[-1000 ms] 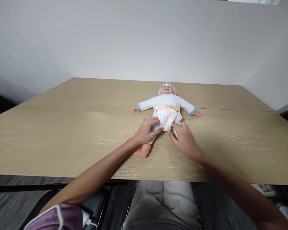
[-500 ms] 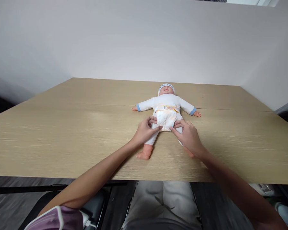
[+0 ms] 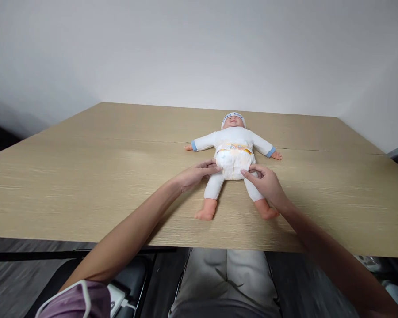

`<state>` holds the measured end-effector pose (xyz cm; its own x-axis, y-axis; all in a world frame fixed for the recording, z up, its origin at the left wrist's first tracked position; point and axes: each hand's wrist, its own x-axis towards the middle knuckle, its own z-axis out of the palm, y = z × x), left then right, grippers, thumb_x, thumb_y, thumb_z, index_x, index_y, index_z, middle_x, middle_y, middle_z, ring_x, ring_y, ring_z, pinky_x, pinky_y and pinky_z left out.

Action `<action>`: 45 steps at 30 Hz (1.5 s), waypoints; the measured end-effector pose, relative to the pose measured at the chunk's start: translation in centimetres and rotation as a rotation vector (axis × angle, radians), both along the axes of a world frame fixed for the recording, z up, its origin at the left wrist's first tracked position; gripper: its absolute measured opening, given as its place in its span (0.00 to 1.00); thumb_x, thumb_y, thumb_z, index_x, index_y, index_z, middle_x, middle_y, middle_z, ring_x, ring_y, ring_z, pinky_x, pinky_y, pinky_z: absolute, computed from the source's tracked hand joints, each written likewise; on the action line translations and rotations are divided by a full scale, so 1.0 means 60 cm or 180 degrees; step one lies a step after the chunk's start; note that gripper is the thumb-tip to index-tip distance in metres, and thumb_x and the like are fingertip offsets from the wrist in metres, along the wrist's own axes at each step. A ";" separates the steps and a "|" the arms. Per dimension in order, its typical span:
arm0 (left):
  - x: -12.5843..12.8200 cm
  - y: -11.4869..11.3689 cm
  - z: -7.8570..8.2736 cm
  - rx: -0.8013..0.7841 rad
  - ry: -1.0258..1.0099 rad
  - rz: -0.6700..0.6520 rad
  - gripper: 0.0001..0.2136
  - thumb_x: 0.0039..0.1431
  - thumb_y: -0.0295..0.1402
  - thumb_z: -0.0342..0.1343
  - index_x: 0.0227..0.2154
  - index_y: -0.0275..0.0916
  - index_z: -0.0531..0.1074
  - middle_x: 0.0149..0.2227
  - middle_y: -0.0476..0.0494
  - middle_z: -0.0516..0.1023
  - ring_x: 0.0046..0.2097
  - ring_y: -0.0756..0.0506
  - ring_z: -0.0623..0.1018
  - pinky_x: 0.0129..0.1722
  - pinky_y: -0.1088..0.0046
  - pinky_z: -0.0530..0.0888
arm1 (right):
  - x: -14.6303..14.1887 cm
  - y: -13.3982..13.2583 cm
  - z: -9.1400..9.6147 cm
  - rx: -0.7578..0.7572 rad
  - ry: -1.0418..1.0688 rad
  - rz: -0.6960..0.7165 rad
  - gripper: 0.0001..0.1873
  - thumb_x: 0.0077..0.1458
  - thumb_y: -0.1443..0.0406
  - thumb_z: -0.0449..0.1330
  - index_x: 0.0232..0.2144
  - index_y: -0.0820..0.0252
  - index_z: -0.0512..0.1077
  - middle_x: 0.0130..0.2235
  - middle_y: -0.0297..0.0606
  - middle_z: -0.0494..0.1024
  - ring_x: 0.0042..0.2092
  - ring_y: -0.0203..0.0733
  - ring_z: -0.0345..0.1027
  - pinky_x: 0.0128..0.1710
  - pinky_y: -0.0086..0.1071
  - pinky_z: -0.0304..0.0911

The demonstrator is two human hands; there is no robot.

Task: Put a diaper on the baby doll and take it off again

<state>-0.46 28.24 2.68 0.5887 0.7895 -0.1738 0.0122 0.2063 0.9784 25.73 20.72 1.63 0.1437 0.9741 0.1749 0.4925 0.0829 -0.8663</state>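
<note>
A baby doll (image 3: 234, 134) in a white suit with blue cuffs and a lettered headband lies on its back, its feet towards me. Around its hips is a white diaper (image 3: 234, 163) with an orange printed waistband. My left hand (image 3: 197, 173) is closed on the diaper's edge at the leg on my left, thumb on top and fingertips partly hidden. At the opposite leg edge, my right hand (image 3: 265, 182) pinches the diaper between thumb and fingers. The diaper's front lies fairly smooth between both hands.
The doll rests on a wide wooden table (image 3: 102, 176) that ends near my lap. A pale wall (image 3: 199, 53) stands behind it. Below on the left, a white device with a cable (image 3: 116, 300) lies on a black chair (image 3: 132, 278).
Both hands have moved apart, my left one outward to the left. The bunched diaper front has spread wider and flatter. More of the doll's legs shows.
</note>
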 end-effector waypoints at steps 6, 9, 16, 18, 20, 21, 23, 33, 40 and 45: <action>0.016 -0.006 -0.018 0.0358 -0.0046 0.0221 0.24 0.56 0.44 0.74 0.51 0.39 0.78 0.47 0.39 0.84 0.52 0.39 0.83 0.54 0.61 0.78 | 0.002 -0.015 -0.001 0.1014 -0.1210 -0.0191 0.15 0.66 0.52 0.66 0.36 0.55 0.83 0.40 0.43 0.82 0.45 0.52 0.72 0.50 0.46 0.65; 0.013 -0.007 -0.022 0.0591 0.0145 0.0415 0.23 0.59 0.46 0.70 0.51 0.38 0.75 0.46 0.40 0.84 0.50 0.40 0.83 0.54 0.61 0.77 | 0.013 -0.016 -0.003 0.1158 -0.1175 -0.0041 0.14 0.68 0.53 0.65 0.37 0.56 0.81 0.37 0.39 0.80 0.39 0.47 0.71 0.44 0.41 0.65; -0.013 0.057 -0.011 0.2457 0.1429 0.1329 0.13 0.68 0.43 0.56 0.48 0.40 0.72 0.52 0.36 0.81 0.54 0.38 0.78 0.58 0.57 0.72 | 0.117 0.078 -0.013 0.1470 -0.1687 -0.0570 0.17 0.67 0.53 0.60 0.48 0.59 0.76 0.44 0.46 0.82 0.44 0.53 0.72 0.52 0.46 0.67; -0.008 0.099 -0.009 0.3014 0.2212 0.1440 0.17 0.66 0.40 0.56 0.53 0.38 0.70 0.60 0.31 0.77 0.62 0.33 0.72 0.64 0.53 0.68 | 0.142 0.133 -0.020 0.1371 -0.2177 -0.0585 0.27 0.64 0.53 0.61 0.58 0.64 0.73 0.56 0.58 0.80 0.56 0.63 0.70 0.60 0.53 0.63; 0.008 0.141 -0.007 0.3124 0.2960 0.1265 0.23 0.63 0.40 0.57 0.58 0.36 0.68 0.64 0.27 0.75 0.67 0.29 0.68 0.67 0.50 0.62 | 0.150 0.183 -0.024 0.0936 -0.2423 -0.0465 0.34 0.62 0.53 0.62 0.63 0.69 0.70 0.62 0.64 0.76 0.61 0.67 0.67 0.61 0.54 0.62; 0.017 0.158 -0.006 0.3058 0.3224 0.1148 0.24 0.63 0.41 0.57 0.59 0.34 0.68 0.63 0.25 0.75 0.67 0.27 0.69 0.68 0.49 0.61 | 0.148 0.202 -0.025 0.0658 -0.2465 -0.0373 0.32 0.62 0.53 0.62 0.61 0.70 0.71 0.61 0.64 0.78 0.60 0.67 0.69 0.60 0.52 0.63; 0.037 0.179 -0.001 0.2878 0.3493 0.0996 0.24 0.64 0.43 0.56 0.57 0.32 0.70 0.58 0.23 0.79 0.63 0.25 0.73 0.66 0.46 0.60 | 0.137 0.224 -0.021 0.0243 -0.2454 -0.0255 0.26 0.63 0.55 0.61 0.55 0.68 0.76 0.54 0.62 0.82 0.54 0.64 0.73 0.54 0.46 0.66; 0.017 -0.108 0.064 0.2366 0.2456 0.1451 0.24 0.58 0.51 0.63 0.50 0.42 0.68 0.48 0.40 0.83 0.48 0.34 0.83 0.43 0.63 0.74 | 0.144 0.046 0.051 0.0398 -0.1482 0.0022 0.19 0.58 0.59 0.61 0.49 0.60 0.79 0.43 0.45 0.86 0.42 0.54 0.77 0.41 0.38 0.66; 0.002 -0.490 -0.028 0.2089 0.1741 0.1468 0.25 0.54 0.39 0.65 0.52 0.41 0.64 0.47 0.40 0.81 0.46 0.37 0.83 0.44 0.63 0.79 | 0.131 -0.210 0.071 0.0346 -0.0993 0.1182 0.16 0.61 0.61 0.61 0.50 0.57 0.77 0.44 0.39 0.85 0.42 0.48 0.77 0.43 0.36 0.68; -0.056 -0.643 -0.092 0.1419 0.1841 0.0572 0.21 0.51 0.29 0.60 0.49 0.43 0.64 0.47 0.41 0.82 0.46 0.37 0.84 0.44 0.64 0.78 | 0.094 -0.349 0.043 0.0128 -0.1386 0.1815 0.22 0.60 0.67 0.60 0.57 0.56 0.75 0.52 0.44 0.83 0.53 0.52 0.76 0.55 0.41 0.68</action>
<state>-3.81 -10.37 -2.83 0.3559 0.9328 -0.0576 0.5532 -0.1606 0.8174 31.40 -0.25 4.22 -0.4764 0.8684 0.1377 0.6633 0.4578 -0.5920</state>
